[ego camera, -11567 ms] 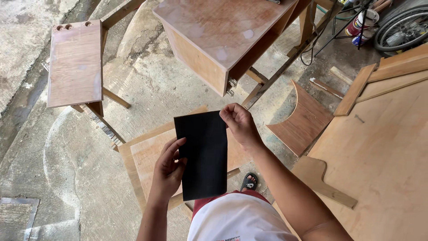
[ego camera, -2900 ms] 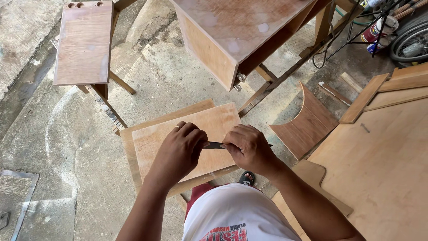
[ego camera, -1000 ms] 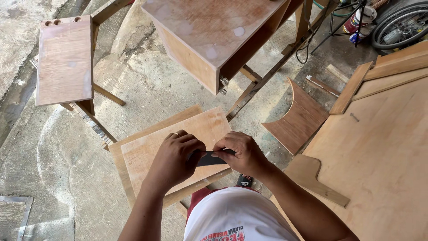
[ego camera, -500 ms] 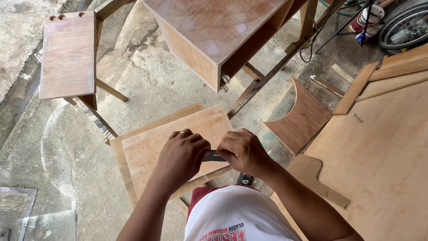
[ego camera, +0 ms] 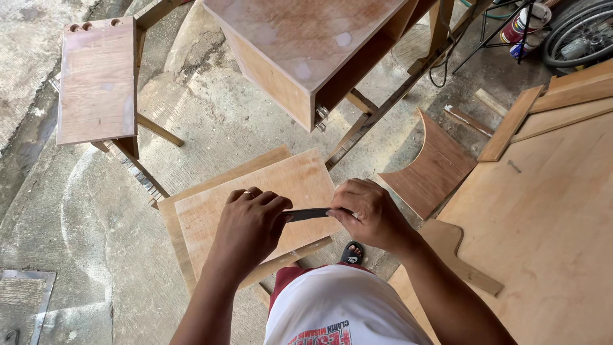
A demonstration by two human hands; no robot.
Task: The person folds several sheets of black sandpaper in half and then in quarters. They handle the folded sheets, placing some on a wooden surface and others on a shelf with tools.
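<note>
Head view: the left hand (ego camera: 250,220) and the right hand (ego camera: 369,214) meet at centre frame, both pinched tight on a dark folded sheet (ego camera: 308,214) stretched between them, fingers curled over its ends. It hangs above two stacked plywood panels (ego camera: 255,198) lying on the concrete floor (ego camera: 96,243). At 12 o'clock stands an open-sided wooden cabinet (ego camera: 300,51); what it holds cannot be told. At 10 o'clock is a brown board (ego camera: 97,80). At 2 o'clock lies a curved-cut wood piece (ego camera: 431,169), and at 3 o'clock a large plywood sheet (ego camera: 549,217).
</note>
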